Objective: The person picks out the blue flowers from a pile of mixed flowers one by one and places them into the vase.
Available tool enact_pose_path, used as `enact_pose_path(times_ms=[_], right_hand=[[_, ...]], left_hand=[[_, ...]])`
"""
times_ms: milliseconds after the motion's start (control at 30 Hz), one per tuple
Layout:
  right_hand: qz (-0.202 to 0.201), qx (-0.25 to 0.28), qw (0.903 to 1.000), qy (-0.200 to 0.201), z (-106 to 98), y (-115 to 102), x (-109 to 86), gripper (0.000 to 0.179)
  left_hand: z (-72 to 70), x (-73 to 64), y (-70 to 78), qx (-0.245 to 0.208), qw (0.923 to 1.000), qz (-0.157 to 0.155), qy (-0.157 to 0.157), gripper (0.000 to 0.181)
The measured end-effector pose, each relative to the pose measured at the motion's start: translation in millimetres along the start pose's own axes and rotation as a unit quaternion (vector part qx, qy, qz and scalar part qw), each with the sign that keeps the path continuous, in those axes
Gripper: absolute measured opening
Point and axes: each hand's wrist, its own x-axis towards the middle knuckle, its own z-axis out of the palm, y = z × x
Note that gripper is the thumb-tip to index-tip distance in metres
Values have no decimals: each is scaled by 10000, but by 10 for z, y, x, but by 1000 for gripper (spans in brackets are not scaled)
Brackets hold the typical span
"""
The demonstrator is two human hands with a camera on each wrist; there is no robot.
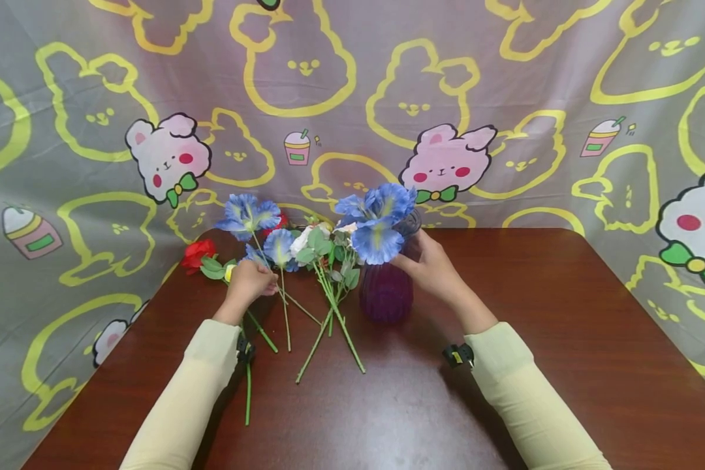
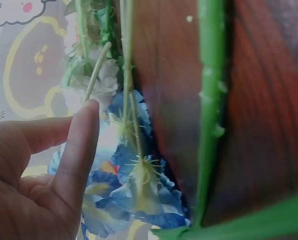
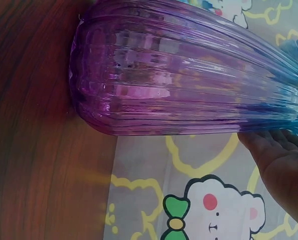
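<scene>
My left hand pinches the thin stem of a blue iris between thumb and fingers, its bloom held up above the table. In the left wrist view, the stem's end sticks out past the fingertips. My right hand grips a ribbed glass vase near its neck. The vase is purple at the base, turning blue towards the mouth, and stands on the table. More blue irises show at the vase's mouth; whether their stems are inside, I cannot tell.
Between the hands, white roses with crossed green stems lie on the brown table. Another blue iris lies beside them. A red flower is at the far left. A patterned curtain hangs behind the table.
</scene>
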Motion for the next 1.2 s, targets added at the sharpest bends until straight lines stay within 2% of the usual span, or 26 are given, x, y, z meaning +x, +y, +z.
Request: enact_pose_path(times_ms=[200, 333, 567, 833, 967, 1200], right_hand=[[96, -50, 9999, -9, -6, -23, 1, 60], [131, -43, 9999, -10, -18, -46, -7, 61], [96, -120, 9998, 90, -26, -57, -21, 62], [91, -197, 9994, 270, -30, -105, -28, 60], [98, -223, 9989, 402, -67, -138, -41, 58], [145, -166, 9966, 797, -230, -242, -107, 64]], left_hand=[[-30, -71, 112, 4, 9992, 269, 309, 17], [-17, -133, 213, 51, 9966, 657, 498, 18], [58, -270, 408, 203, 9849, 1492, 851, 18], [127, -456, 656, -84, 9728, 2141, 883, 14], [159, -547, 772, -112, 9623, 2517, 1027, 13], [216, -687, 953, -214, 9293, 3433, 1346, 11]])
